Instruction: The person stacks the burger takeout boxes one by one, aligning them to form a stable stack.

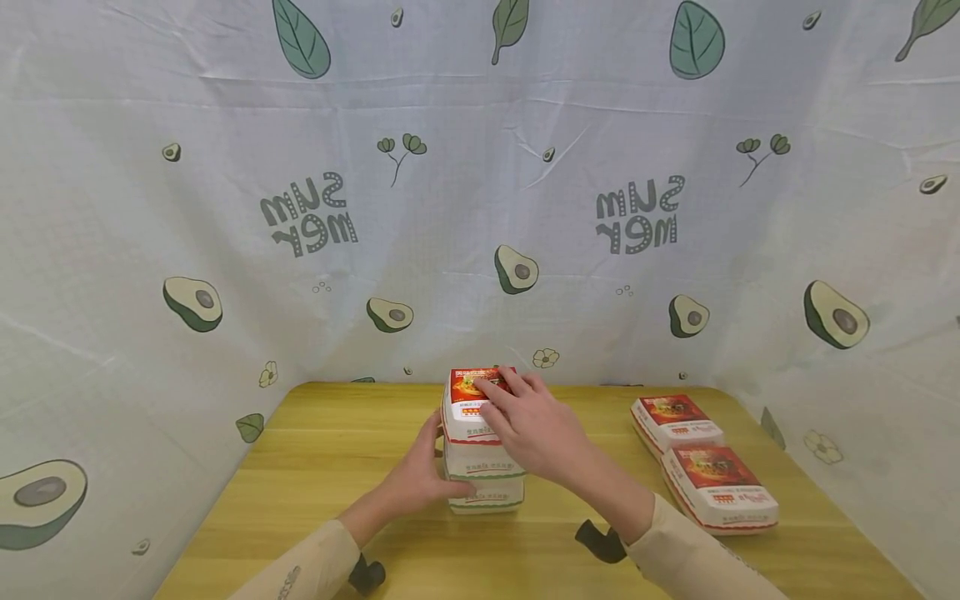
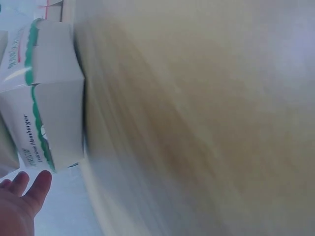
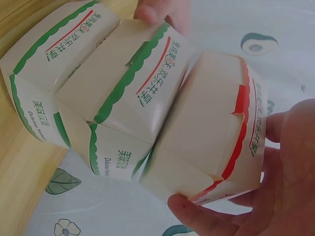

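Three burger boxes stand stacked mid-table. On top sits a white box with red trim and a red food picture (image 1: 467, 390); beneath it are a green-trimmed middle box (image 3: 123, 81) and a green-trimmed bottom box (image 2: 59, 88). My right hand (image 1: 543, 425) grips the top box, its fingers spread over the top and edges. In the right wrist view, the top box tilts slightly away from the middle one. My left hand (image 1: 416, 475) rests along the left of the stack, thumb on the front near the lower boxes, other fingers extended toward the back.
Two more red-trimmed burger boxes, a rear one (image 1: 678, 423) and a front one (image 1: 720, 492), lie close together at the table's right. A printed cloth (image 1: 465, 208) hangs behind the wooden table (image 1: 330, 442). Black wrist mounts (image 1: 600, 542) show near both sleeves.
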The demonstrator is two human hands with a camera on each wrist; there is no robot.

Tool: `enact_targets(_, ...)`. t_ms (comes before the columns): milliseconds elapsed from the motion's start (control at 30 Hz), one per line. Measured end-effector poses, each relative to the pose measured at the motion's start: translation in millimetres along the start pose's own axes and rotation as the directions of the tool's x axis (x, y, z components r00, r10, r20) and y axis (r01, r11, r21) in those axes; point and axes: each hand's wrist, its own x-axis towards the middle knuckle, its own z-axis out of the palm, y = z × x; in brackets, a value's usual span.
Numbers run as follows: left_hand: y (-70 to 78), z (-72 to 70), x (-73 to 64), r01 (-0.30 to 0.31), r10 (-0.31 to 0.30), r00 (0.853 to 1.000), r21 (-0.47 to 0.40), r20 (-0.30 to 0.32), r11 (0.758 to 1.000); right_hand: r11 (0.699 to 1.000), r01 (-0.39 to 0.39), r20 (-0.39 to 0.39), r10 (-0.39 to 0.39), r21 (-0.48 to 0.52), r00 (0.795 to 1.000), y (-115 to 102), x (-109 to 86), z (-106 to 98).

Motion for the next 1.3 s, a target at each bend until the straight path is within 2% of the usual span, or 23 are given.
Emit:
enact_targets(133,5.7,-4.5,-0.9,-0.007,0.007,0.999,-0.007,-0.045,1.0,1.0,0.003,-0.001,-0.003,0.004,1.0,1,0.1,0)
enact_targets(367,22.5,-16.3,3.5,-0.104,0.095,0.983,-0.055,-0.156,0.993,1.0,0.008,-0.005,-0.008,-0.008,1.0,1,0.6,0)
enact_targets(467,42.1,-23.2,0.4,-0.123,0.113,0.981,-0.056,-0.157,0.991,1.0,0.003,-0.001,-0.003,-0.003,1.0,1,0.6,0)
enact_targets(600,43.8,-25.1,4.3,-0.174,0.167,0.973,-0.034,-0.158,0.984,1.0,0.003,-0.002,-0.003,-0.007,1.0,1,0.4,-1)
enact_targets(700,33.0,-22.6,11.9,-0.211,0.209,0.963,0.007,-0.17,0.978,1.0,0.005,0.003,-0.005,-0.011,1.0,0,0.6,-1)
enact_targets(767,36.6,-23.5,13.3,-0.221,0.223,0.96,0.031,-0.167,0.975,1.0,0.006,0.008,-0.006,-0.011,1.0,0,0.9,-1)
enact_targets(1067,74.5,-30.1,5.4,-0.243,0.246,0.958,0.035,-0.146,0.969,1.0,0.012,0.015,-0.012,-0.017,1.0,0,1.8,-1)
enact_targets(1167,72.2,-28.7,8.1,-0.24,0.246,0.959,0.057,-0.143,0.969,1.0,0.014,0.013,-0.014,-0.02,1.0,1,2.0,0)
enact_targets(1300,57.4,-25.0,15.9,-0.238,0.249,0.957,0.087,-0.148,0.967,1.0,0.015,0.011,-0.015,-0.021,1.0,1,1.8,0)
